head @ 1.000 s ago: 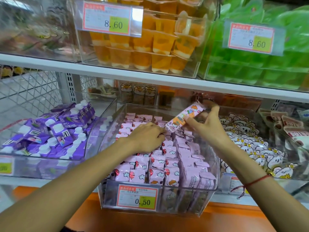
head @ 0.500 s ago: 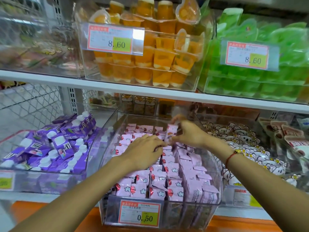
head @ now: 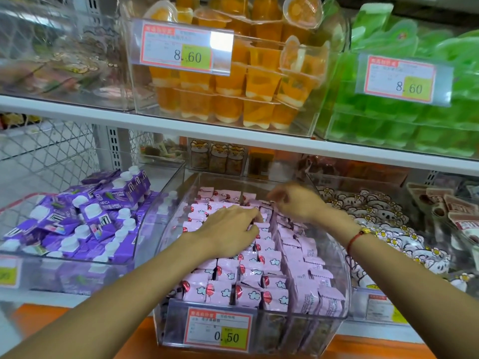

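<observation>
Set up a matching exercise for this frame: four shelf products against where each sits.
Things:
1. pink packets
2. purple cartons
3. orange cups
4. green packs

Places:
a. top row, right
b. bottom row, left
c. bottom row, middle
d. top row, middle

Pairs: 1-c; 2-b; 3-d; 4-a

Around your work, stocked shelves on every side.
To your left, purple cartons with white caps fill a clear tub. Above the white shelf board, orange jelly cups and green packs each show an 8.60 tag. Flower-print packets lie at your right.
</observation>
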The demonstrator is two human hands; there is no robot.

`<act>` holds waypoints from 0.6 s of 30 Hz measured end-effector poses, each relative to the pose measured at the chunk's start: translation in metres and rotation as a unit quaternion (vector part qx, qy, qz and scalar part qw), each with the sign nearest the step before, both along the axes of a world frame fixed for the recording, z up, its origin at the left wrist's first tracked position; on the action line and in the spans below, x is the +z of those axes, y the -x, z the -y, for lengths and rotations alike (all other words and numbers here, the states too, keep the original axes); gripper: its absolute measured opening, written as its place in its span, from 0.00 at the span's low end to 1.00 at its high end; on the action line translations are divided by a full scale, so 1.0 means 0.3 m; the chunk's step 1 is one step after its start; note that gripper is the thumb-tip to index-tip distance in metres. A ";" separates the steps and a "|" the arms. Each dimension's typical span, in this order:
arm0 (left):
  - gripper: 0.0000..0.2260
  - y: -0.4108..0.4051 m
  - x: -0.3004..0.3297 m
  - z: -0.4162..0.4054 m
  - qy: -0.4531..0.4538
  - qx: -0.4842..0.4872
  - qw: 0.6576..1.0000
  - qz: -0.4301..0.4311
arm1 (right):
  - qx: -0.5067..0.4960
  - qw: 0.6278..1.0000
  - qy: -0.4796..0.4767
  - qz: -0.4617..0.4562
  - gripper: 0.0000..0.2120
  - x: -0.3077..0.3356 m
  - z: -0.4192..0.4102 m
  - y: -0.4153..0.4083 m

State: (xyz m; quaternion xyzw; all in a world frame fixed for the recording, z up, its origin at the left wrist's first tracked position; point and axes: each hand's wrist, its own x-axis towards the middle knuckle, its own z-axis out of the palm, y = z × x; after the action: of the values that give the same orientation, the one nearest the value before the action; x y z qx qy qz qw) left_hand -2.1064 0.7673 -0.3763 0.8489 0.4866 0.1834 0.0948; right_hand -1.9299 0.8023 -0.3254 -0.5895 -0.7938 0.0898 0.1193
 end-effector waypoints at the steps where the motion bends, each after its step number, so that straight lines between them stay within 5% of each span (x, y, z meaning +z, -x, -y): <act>1: 0.14 0.002 -0.005 0.002 -0.005 -0.003 1.000 0.006 | -0.013 1.000 -0.004 0.014 0.15 -0.004 -0.010 0.003; 6: 0.17 0.008 -0.013 -0.004 -0.013 -0.008 1.000 -0.005 | -0.037 0.993 -0.002 0.110 0.11 -0.007 -0.052 0.044; 12: 0.16 0.010 -0.017 -0.011 -0.008 -0.013 1.000 -0.024 | -0.077 0.994 -0.017 0.071 0.08 -0.005 -0.052 0.058; 18: 0.18 0.013 -0.016 -0.006 0.003 -0.007 1.000 -0.016 | -0.089 0.988 -0.063 -0.112 0.10 0.025 0.015 0.032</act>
State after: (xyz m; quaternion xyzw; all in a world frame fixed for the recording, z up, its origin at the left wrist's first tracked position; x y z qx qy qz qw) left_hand -2.1104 0.7691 -0.3810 0.8548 0.4826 0.1680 0.0906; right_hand -1.9396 0.7978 -0.3178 -0.6352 -0.7240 0.0939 0.2520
